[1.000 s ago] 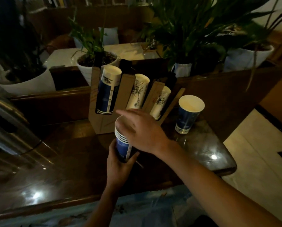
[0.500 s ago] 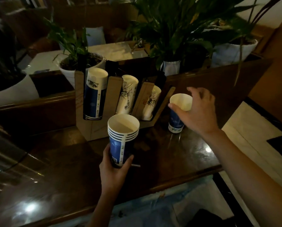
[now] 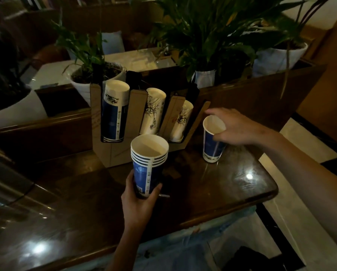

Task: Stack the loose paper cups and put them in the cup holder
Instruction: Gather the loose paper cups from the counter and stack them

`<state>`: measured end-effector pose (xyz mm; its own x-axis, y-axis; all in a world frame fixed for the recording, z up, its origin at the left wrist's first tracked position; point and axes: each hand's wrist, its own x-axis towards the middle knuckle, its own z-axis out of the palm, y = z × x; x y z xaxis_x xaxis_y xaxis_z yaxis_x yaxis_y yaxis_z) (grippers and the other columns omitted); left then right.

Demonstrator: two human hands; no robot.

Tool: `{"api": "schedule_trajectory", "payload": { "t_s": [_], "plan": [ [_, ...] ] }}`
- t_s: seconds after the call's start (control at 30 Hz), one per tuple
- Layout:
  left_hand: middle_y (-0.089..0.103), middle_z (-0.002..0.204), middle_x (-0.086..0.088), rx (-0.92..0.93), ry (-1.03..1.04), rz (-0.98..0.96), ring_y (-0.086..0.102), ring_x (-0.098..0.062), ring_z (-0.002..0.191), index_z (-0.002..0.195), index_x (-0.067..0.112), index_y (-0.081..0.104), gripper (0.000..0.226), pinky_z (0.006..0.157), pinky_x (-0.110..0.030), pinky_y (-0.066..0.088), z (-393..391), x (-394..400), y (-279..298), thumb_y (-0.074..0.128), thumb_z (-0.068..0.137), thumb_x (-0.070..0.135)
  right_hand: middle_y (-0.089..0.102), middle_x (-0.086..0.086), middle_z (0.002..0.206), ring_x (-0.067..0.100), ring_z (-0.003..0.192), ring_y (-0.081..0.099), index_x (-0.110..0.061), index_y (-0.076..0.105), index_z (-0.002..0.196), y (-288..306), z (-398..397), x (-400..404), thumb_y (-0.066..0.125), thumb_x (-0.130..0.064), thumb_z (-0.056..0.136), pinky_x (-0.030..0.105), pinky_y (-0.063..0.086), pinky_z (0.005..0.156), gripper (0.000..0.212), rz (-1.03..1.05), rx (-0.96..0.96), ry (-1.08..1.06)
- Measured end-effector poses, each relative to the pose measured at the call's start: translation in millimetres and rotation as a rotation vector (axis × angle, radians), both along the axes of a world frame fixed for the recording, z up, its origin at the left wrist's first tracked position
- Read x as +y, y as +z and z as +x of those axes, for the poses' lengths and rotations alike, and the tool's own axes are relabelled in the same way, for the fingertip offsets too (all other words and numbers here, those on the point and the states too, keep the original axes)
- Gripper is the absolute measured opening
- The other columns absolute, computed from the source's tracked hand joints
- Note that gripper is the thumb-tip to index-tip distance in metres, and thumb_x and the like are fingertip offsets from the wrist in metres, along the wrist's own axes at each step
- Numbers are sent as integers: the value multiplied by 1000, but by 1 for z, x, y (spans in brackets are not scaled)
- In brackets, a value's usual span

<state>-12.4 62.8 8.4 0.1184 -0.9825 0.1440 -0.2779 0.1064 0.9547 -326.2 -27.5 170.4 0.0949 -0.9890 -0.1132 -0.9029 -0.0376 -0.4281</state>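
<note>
My left hand grips the base of a stack of several blue paper cups, held upright above the dark wooden counter. A single blue paper cup stands at the right, slightly tilted, and my right hand wraps its rim from the right side. Behind them stands the wooden cup holder: its left slot carries a blue cup stack, its middle slot and right slot carry white patterned stacks.
Potted plants in white pots line a wooden ledge behind the holder. The counter's right edge drops to a tiled floor. A metal appliance sits at the left.
My right hand left the top of the stack, reached right and closed around the single cup's rim. The left hand raised the stack slightly and kept hold of it.
</note>
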Motion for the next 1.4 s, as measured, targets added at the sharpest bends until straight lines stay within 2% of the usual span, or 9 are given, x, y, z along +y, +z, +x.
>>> {"api": "schedule_trajectory", "payload": {
  "t_s": [0.2, 0.37, 0.47, 0.57, 0.7, 0.87, 1.07, 1.2, 1.4],
  "plan": [
    [53, 128, 43, 5, -20, -18, 51, 22, 117, 132, 68, 35, 81, 81, 5, 42, 0, -1, 0, 80, 66, 55, 29, -11, 157, 22, 148, 8, -38, 40, 144, -7, -6, 6, 79, -28, 80, 54, 25, 114, 75, -1, -69, 97],
    [55, 132, 36, -12, -29, -23, 55, 13, 121, 143, 59, 30, 88, 85, -2, 48, 0, -1, -2, 76, 68, 69, 40, -5, 146, 23, 138, 27, -31, 44, 141, -21, -1, 11, 75, -34, 85, 45, 35, 108, 65, -192, -86, 94],
    [46, 126, 49, 10, -11, 7, 52, 22, 114, 138, 69, 19, 92, 80, 1, 46, 0, 0, -3, 73, 64, 77, 36, -2, 146, 22, 137, 27, -32, 47, 139, -28, -2, 13, 69, -34, 83, 51, 40, 107, 60, -220, -35, 107],
    [45, 131, 27, 36, 4, 27, 55, 4, 116, 141, 54, 24, 91, 90, -15, 49, -2, 2, -5, 75, 67, 65, 34, 3, 152, 28, 141, 26, -42, 49, 136, -36, -1, 18, 54, -60, 82, 52, 39, 106, 56, -276, 4, 91],
    [52, 124, 22, -9, -11, 12, 58, 20, 103, 141, 53, 23, 84, 87, -21, 52, -3, 4, -2, 71, 73, 64, 47, 4, 143, 26, 127, 42, -43, 49, 136, -46, -1, 25, 41, -69, 88, 43, 47, 94, 55, -376, 50, 75],
    [58, 118, 40, -81, -74, -21, 66, 5, 106, 134, 65, 31, 70, 79, -25, 61, -2, 6, 2, 69, 75, 70, 60, -2, 123, 10, 108, 59, -39, 58, 128, -20, -10, 29, 50, -53, 92, 17, 44, 80, 39, -547, -304, -21],
    [59, 118, 33, -224, -97, -28, 66, -2, 105, 132, 63, 34, 75, 85, -32, 61, -3, 5, -1, 66, 67, 84, 54, -49, 104, -17, 98, 57, -48, 58, 115, 28, -3, 37, 47, -50, 95, 7, 49, 70, 23, -675, -725, -206],
    [62, 129, 8, -275, -117, 22, 64, -18, 113, 140, 46, 37, 93, 93, -49, 56, -3, 4, -4, 68, 62, 85, 60, -31, 109, -11, 96, 60, -35, 62, 121, 20, 14, 35, 47, -49, 94, 10, 49, 70, 33, -614, -768, -196],
    [56, 132, 12, -333, -125, 47, 58, -16, 118, 140, 48, 32, 101, 98, -49, 53, -4, 5, 1, 67, 55, 90, 61, -9, 121, 4, 103, 64, -31, 62, 127, -13, 36, 33, 46, -46, 96, 22, 55, 77, 38, -418, -756, -162]
  ]
}}
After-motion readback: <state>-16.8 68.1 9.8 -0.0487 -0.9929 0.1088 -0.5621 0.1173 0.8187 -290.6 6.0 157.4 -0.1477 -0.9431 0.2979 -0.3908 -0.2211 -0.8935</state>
